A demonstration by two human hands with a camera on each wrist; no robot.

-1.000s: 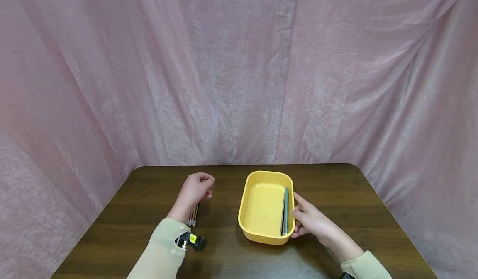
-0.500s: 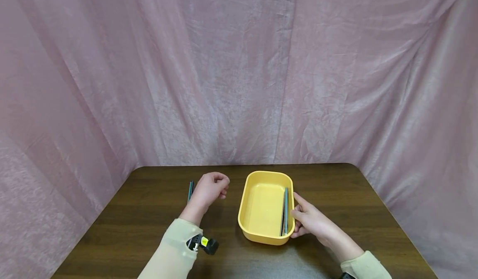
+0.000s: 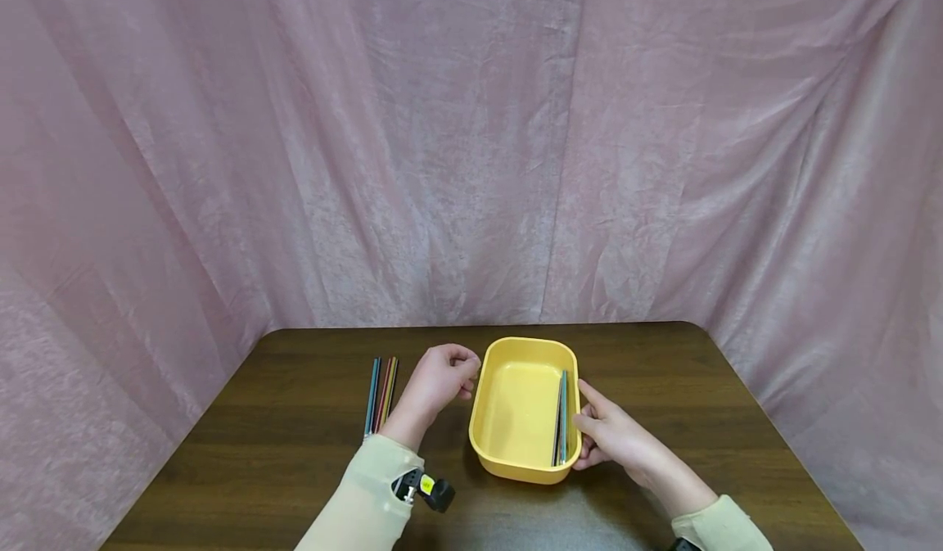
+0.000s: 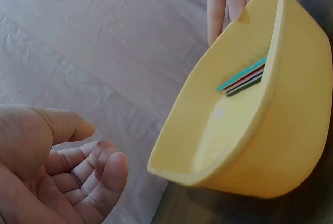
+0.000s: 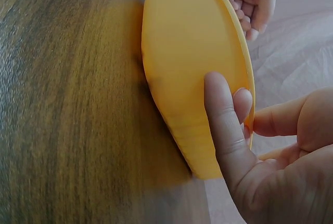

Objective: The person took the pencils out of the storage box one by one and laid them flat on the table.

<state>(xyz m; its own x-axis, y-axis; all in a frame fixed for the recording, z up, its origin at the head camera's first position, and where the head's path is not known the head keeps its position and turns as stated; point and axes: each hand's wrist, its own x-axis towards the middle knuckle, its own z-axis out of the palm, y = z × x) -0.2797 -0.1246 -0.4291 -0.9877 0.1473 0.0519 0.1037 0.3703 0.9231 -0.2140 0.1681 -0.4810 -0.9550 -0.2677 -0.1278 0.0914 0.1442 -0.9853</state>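
Note:
A yellow rectangular plastic tub stands on the table. Several pencils lie lengthwise inside it, along the right wall. My left hand hovers just left of the tub's rim. Its fingers are loosely curled, and the left wrist view shows nothing in the left hand. My right hand touches the tub's right side. In the right wrist view, fingers of the right hand rest against the outer wall and at the rim. More pencils lie side by side on the table, partly hidden by the left forearm.
The dark wooden table has rounded far corners. Pink velvety curtains hang behind it and on both sides. A small black camera sits on the left wrist over a pale sleeve.
My left hand has moved right, from above the loose pencils to beside the tub, uncovering more of those pencils. The right hand and the tub stay in place.

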